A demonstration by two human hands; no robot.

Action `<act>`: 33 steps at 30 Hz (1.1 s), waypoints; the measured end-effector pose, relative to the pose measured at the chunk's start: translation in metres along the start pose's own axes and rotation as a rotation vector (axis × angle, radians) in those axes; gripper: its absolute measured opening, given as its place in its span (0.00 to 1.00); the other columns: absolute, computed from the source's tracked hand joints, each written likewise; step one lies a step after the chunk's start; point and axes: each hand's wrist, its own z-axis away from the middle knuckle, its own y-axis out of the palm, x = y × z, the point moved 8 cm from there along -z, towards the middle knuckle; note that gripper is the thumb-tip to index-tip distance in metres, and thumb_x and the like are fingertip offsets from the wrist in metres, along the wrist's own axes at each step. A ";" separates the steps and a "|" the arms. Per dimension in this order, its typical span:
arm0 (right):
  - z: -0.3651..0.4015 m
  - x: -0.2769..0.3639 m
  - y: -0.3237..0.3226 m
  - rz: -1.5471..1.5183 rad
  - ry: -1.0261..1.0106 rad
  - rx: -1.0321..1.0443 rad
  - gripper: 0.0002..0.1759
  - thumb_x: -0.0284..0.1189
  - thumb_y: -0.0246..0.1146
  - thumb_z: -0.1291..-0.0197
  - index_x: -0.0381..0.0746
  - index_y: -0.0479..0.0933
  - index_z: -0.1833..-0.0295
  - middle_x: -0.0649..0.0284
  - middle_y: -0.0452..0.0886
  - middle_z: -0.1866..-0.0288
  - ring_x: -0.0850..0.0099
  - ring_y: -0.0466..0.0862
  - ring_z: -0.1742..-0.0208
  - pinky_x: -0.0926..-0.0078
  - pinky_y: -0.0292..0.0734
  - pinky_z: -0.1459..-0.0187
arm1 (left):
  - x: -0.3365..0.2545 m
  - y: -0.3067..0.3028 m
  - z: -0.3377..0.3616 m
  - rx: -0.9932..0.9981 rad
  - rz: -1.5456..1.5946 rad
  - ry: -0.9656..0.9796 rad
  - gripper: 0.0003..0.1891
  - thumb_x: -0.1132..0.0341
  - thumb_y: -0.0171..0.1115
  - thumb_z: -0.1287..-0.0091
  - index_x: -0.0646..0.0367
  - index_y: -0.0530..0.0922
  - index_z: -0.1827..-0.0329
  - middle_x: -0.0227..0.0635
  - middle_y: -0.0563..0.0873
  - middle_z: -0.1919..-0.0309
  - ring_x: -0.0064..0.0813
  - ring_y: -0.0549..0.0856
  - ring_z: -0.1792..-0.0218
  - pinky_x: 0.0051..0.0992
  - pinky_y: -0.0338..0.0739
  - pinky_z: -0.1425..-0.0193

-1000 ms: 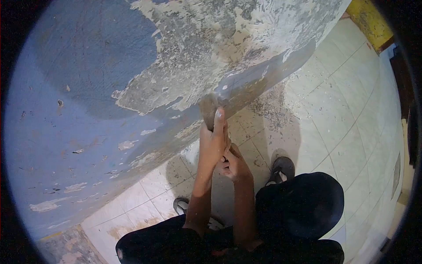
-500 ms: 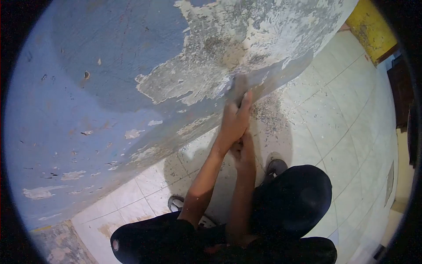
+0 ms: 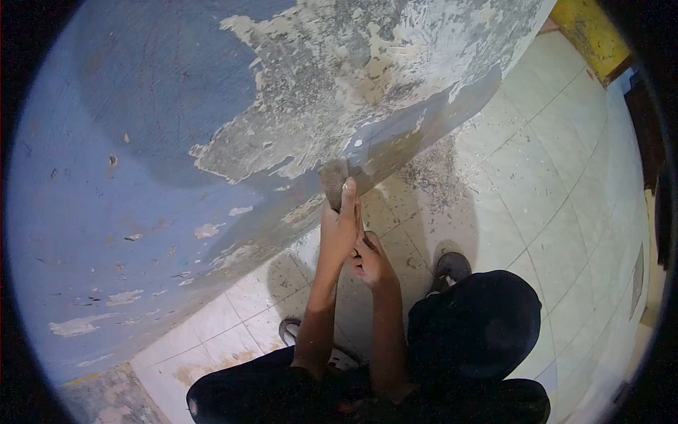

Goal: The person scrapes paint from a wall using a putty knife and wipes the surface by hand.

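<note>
A flat, dusty scraper blade points up toward the lower part of the blue wall, beside a large grey patch of bare plaster with ragged paint edges. My left hand is wrapped round the scraper near its blade, thumb laid along it. Just below and to the right, my right hand has its fingers curled at the lower end of the scraper, whose handle is mostly hidden by the hands.
Paint flakes lie scattered on the tiled floor by the wall's foot. My knees and sandalled feet are below. A yellow surface stands at the upper right, with dark furniture along the right edge.
The scraper and both hands have moved left and down, away from the bare patch's lower edge. The blade shows more clearly, and the view has shifted slightly.
</note>
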 end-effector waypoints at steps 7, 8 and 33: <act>0.015 0.061 0.011 0.012 -0.231 -0.356 0.15 0.40 0.53 0.34 0.45 0.64 0.71 0.74 0.62 0.80 0.87 0.58 0.86 0.87 0.49 0.89 | -0.047 0.051 -0.020 0.202 -0.058 0.096 0.17 0.52 0.52 0.33 0.55 0.66 0.73 0.23 0.66 0.87 0.15 0.62 0.91 0.20 0.57 0.88; 0.016 0.070 0.014 0.000 -0.228 -0.352 0.15 0.40 0.53 0.34 0.45 0.64 0.71 0.74 0.62 0.80 0.87 0.58 0.86 0.87 0.49 0.89 | -0.059 0.065 -0.023 0.254 -0.104 0.234 0.17 0.52 0.52 0.33 0.55 0.66 0.73 0.24 0.67 0.86 0.16 0.62 0.91 0.21 0.58 0.88; 0.004 0.032 0.021 -0.168 -0.035 0.003 0.12 0.36 0.54 0.35 0.43 0.65 0.70 0.73 0.62 0.82 0.86 0.59 0.86 0.86 0.49 0.89 | -0.037 0.022 -0.006 0.033 -0.110 0.029 0.21 0.49 0.51 0.32 0.54 0.66 0.77 0.22 0.65 0.87 0.14 0.62 0.91 0.18 0.55 0.87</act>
